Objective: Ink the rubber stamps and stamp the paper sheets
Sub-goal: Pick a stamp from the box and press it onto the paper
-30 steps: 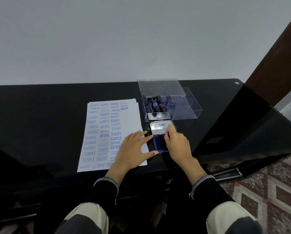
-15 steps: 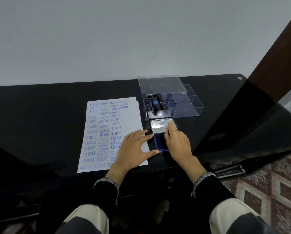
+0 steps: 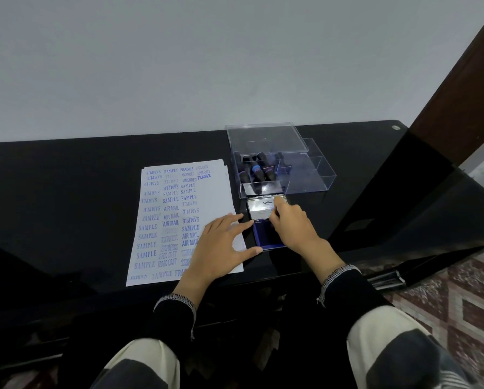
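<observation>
A white paper sheet (image 3: 212, 192) covered in blue stamp prints lies on the black table (image 3: 66, 192). My left hand (image 3: 221, 242) rests flat on the sheet's near right corner, fingers spread, thumb against the ink pad. The blue ink pad (image 3: 264, 234) sits open just right of the sheet, its silver lid (image 3: 259, 207) folded back. My right hand (image 3: 294, 226) is over the pad, and its curled fingers pinch the lid's right side. Several black rubber stamps (image 3: 256, 172) stand in a clear plastic box (image 3: 308, 175) behind the pad.
The clear box's lid (image 3: 266, 136) stands open at the back. The table's near edge runs just below my wrists. A lower glossy black surface (image 3: 420, 220) lies to the right, with patterned floor tiles (image 3: 459, 299) beyond and a brown door frame (image 3: 465, 88).
Both hands stay almost where they were. My right fingers have shifted slightly on the ink pad lid. The view has tilted a little.
</observation>
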Tool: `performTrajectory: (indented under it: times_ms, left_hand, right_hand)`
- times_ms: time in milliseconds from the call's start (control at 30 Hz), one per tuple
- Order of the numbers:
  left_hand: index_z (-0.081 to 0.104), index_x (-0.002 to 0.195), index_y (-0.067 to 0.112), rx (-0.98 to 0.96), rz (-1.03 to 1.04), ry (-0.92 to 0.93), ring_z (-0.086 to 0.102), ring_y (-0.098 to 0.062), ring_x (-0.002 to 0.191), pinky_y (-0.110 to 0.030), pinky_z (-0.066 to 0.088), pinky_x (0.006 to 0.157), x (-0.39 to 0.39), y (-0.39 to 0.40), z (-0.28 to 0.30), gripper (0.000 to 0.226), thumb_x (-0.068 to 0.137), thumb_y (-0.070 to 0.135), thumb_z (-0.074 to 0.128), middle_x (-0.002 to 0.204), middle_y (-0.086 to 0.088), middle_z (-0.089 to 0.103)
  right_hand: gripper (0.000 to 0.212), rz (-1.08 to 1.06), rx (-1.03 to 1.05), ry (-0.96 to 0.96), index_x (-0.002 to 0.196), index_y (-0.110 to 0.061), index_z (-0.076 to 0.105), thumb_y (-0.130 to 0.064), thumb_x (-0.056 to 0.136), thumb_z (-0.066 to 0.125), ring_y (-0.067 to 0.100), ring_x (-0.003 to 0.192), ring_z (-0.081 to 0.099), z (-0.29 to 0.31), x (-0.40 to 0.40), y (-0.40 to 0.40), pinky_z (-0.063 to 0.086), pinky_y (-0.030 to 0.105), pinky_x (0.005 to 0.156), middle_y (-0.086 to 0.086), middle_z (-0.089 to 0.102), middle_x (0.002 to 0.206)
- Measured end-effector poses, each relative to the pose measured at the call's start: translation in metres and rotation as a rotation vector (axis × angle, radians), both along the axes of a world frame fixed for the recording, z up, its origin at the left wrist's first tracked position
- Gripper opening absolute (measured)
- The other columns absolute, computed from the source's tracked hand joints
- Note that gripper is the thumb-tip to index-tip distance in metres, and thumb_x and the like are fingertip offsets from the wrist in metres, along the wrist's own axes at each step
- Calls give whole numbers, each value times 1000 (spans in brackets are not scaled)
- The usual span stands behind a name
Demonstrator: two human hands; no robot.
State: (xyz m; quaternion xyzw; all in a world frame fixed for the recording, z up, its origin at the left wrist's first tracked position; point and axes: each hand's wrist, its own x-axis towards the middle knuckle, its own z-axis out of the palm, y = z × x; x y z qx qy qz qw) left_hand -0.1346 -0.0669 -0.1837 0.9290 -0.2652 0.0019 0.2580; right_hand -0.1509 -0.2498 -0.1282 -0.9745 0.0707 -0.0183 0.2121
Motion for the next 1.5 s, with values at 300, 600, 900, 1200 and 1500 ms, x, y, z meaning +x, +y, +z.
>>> performTrajectory:
  times_ms: [300, 600, 900, 1200, 1500]
  left_hand:
    - [41, 141, 44, -3, 1, -3, 21, -4, 140, -24, 10, 113, 0, 0, 0, 69, 79, 76, 49, 151, 17, 32]
    - [41, 141, 43, -1, 3, -6, 21, -5, 140, -22, 9, 112, -1, 0, 0, 70, 80, 76, 48, 152, 17, 32]
    - [41, 141, 43, 3, 1, -6, 21, -4, 140, -23, 9, 111, 0, 0, -1, 70, 80, 76, 47, 152, 17, 32]
    - [41, 141, 44, 9, -3, 5, 20, -4, 140, -25, 10, 113, 0, 0, 0, 70, 80, 77, 45, 152, 17, 31]
    - [42, 140, 44, -12, 6, -15, 21, -3, 140, -24, 10, 113, 0, 0, -2, 70, 79, 77, 47, 151, 18, 33]
  right_hand:
    - [12, -53, -125, -135, 94, -18, 34, -27, 102, 34, 21, 60, 47, -16, -20, 5, 33, 33, 55, 0, 53, 72]
    - [21, -125, -158, -277, 110, -7, 53, -22, 100, 44, 18, 55, 42, -33, -37, 13, 33, 29, 47, -1, 45, 67]
    - [14, -39, -188, -154, 86, -15, 35, -20, 99, 37, 17, 48, 36, -9, -13, 5, 28, 32, 64, -6, 39, 54]
    - [16, -17, -63, -19, 84, -11, 39, -20, 97, 37, 33, 71, 51, -1, 10, 0, 33, 36, 63, 8, 53, 74]
    - [13, -17, -142, -253, 86, -16, 37, -17, 98, 40, 21, 46, 37, -23, -11, 3, 29, 33, 64, -6, 41, 52]
